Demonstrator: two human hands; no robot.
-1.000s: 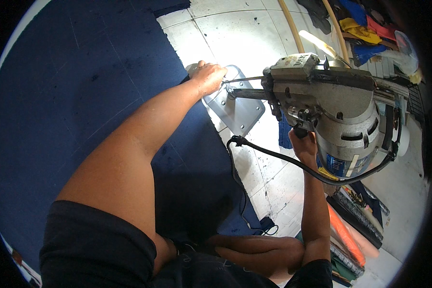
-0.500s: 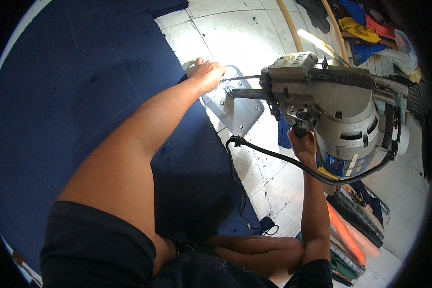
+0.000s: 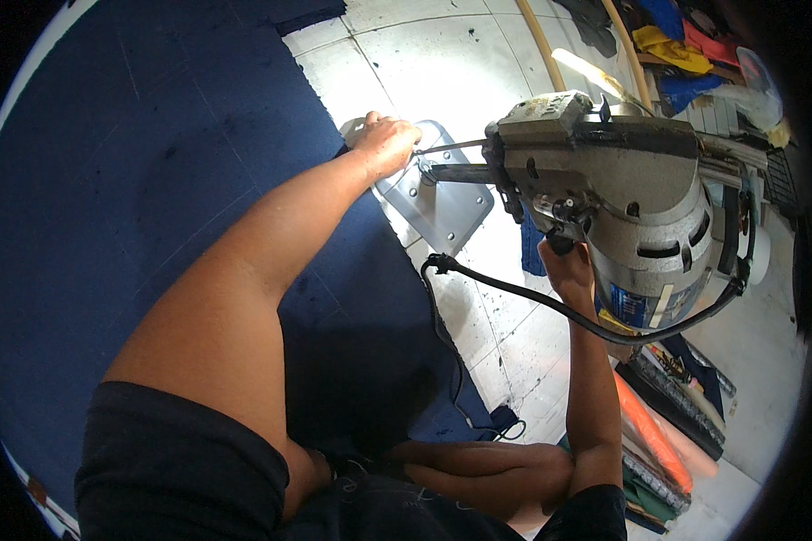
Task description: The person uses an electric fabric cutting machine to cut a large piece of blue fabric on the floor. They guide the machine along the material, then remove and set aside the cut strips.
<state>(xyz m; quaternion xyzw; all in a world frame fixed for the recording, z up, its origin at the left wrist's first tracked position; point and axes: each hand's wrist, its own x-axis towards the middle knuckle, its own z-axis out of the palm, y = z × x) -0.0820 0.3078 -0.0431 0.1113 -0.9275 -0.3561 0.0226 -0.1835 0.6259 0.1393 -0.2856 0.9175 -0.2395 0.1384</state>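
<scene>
My right hand [image 3: 566,269] is closed on the handle of a grey cloth cutting machine [image 3: 636,189], its grip partly hidden under the motor housing. The machine's flat metal base plate [image 3: 456,212], pierced with several holes, rests at the edge of a navy fabric [image 3: 189,171]. At the plate's far left corner is my left hand [image 3: 388,144], by the machine's thin rod and upright. Its fingers are curled and bent down; whatever they pinch or press is hidden beneath them. Chalk-like lines run over the fabric.
A black power cable [image 3: 532,305] loops from the machine across to the fabric's edge. Rolls of material [image 3: 650,424], one of them orange, lie at the lower right. Coloured cloths [image 3: 672,50] are piled at the far right, near two wooden poles [image 3: 541,45]. White floor tiles [image 3: 415,63] show beyond the fabric.
The whole view has shifted very slightly. Both hands keep their places on and beside the machine, with no clear change in grip.
</scene>
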